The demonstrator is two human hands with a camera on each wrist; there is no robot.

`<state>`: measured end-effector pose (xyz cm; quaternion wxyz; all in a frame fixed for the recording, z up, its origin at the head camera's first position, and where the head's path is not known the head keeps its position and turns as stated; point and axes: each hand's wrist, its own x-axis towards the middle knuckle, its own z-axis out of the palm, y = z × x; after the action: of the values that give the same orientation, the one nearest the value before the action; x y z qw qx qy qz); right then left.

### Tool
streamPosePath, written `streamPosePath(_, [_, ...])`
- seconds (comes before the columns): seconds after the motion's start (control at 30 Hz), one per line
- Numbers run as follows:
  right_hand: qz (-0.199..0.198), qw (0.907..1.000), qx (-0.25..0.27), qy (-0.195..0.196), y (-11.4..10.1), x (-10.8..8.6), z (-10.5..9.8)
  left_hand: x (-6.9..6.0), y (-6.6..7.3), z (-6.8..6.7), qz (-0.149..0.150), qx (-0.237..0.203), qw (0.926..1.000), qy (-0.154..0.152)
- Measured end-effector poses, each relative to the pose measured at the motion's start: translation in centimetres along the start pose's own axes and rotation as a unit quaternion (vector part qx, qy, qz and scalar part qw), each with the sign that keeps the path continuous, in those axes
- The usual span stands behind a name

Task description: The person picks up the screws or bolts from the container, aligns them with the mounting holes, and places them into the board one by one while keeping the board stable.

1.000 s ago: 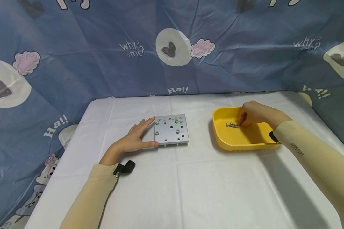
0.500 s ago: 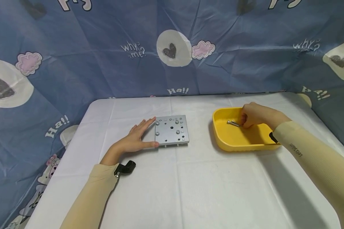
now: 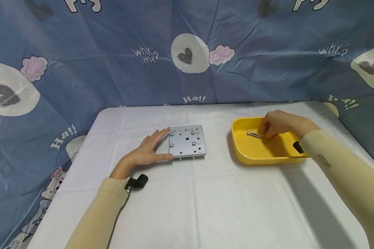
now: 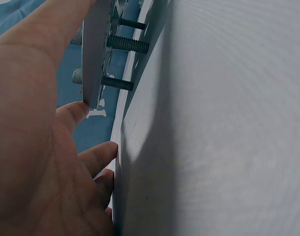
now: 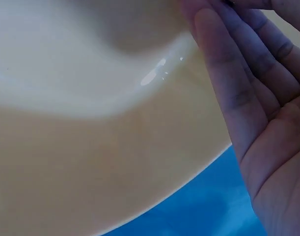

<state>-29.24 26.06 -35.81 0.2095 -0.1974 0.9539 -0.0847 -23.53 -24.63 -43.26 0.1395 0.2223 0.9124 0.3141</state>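
Note:
A flat silver metal plate [image 3: 187, 141] with drilled holes and several socket-head screws [image 4: 127, 44] through it lies left of centre; the left wrist view shows their threaded ends below it. My left hand [image 3: 143, 152] is spread at its left side, thumb on the near corner, index finger at the far corner, fingers fairly straight. My right hand [image 3: 275, 124] reaches into a yellow plastic box [image 3: 246, 159], fingertips bent together. Loose silver screws [image 3: 253, 134] lie beside them. In the right wrist view a small dark bit shows at my fingertips, apparently a pinched screw, mostly hidden.
A white cloth [image 3: 162, 214] covers the table. Behind it hangs a blue printed curtain [image 3: 112, 69]. The yellow box stands to the right of the plate, its walls rising around my right hand.
The loose screws in the yellow box have shifted and turned slightly beside my right fingertips. My right hand has moved only a little. My left hand stays at the plate.

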Motion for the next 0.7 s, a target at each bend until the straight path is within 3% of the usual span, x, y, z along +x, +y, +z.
streamPosePath(0.23, [0.011, 0.9977, 0.063, -0.023, -0.10, -0.11, -0.36, -0.06, 0.16, -0.05, -0.002, 0.000, 1.0000, -0.002])
streamPosePath(0.7, [0.019, 0.9949, 0.095, -0.027, -0.51, -0.23, -0.74, -0.08, 0.01, 0.11, 0.005, -0.001, 1.0000, 0.002])
